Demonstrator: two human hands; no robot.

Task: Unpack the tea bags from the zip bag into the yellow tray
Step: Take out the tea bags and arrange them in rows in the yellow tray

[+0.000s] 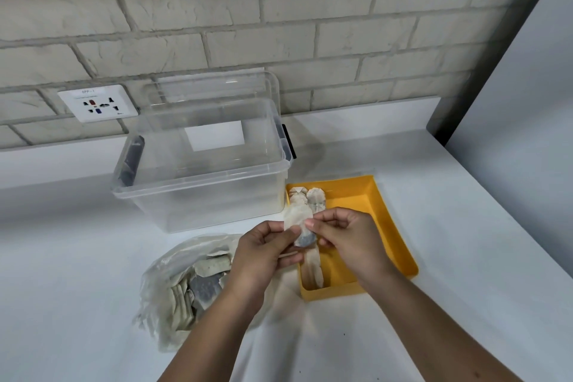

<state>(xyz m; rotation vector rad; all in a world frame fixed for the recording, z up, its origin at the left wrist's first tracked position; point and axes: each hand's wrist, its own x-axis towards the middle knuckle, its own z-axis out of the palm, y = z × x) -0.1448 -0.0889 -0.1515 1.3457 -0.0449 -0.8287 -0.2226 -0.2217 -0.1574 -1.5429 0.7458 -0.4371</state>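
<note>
Tea bags (299, 223) pinched between both hands, left hand (263, 253) and right hand (344, 236) fingers closed on them above the yellow tray (390, 226); next, probably separate and lower one in.

The only lettering stands on the white rectangular wall socket plate (98, 103) set in the grey brick wall: a small printed code along its top edge, too blurred to read with certainty. Nothing else bears text.

What we see around the work

We see a clear plastic bin (201, 177) on the white tabletop (465, 226), and a wall socket (97, 103) in the brick wall (279, 9).
</note>
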